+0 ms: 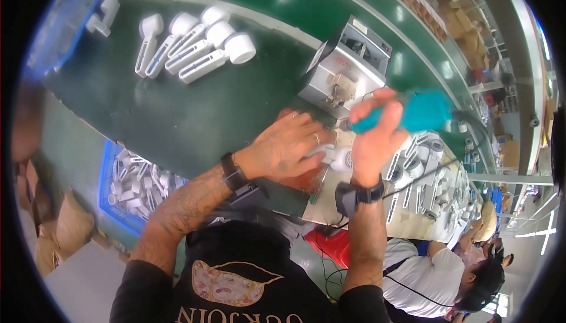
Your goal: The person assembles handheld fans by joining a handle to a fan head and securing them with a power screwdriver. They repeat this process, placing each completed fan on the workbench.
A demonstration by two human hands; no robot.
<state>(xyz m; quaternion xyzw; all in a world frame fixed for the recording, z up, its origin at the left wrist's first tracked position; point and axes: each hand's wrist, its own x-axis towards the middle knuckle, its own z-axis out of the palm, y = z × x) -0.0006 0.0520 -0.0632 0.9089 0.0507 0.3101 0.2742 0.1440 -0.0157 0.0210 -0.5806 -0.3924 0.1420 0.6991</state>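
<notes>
My right hand [376,137] is wrapped round a teal electric screwdriver [421,112], blurred by motion. Its tip points left, toward my left hand and the front of the grey box-shaped machine [321,78]. My left hand [289,146] is closed over a white handheld fan [341,159]; the round slotted head shows between my two hands, while most of the handle is hidden by my fingers. Beyond my left hand, several similar white fan bodies [197,60] with long slotted handles lie in a group on the dark green table [177,122].
More white and grey fan parts [421,172] crowd the pale board at the right, crossed by a black cable. A blue basket [109,205] of white parts sits at lower left. Another person in a white shirt [424,276] is at lower right. Cardboard boxes [466,25] stand at upper right.
</notes>
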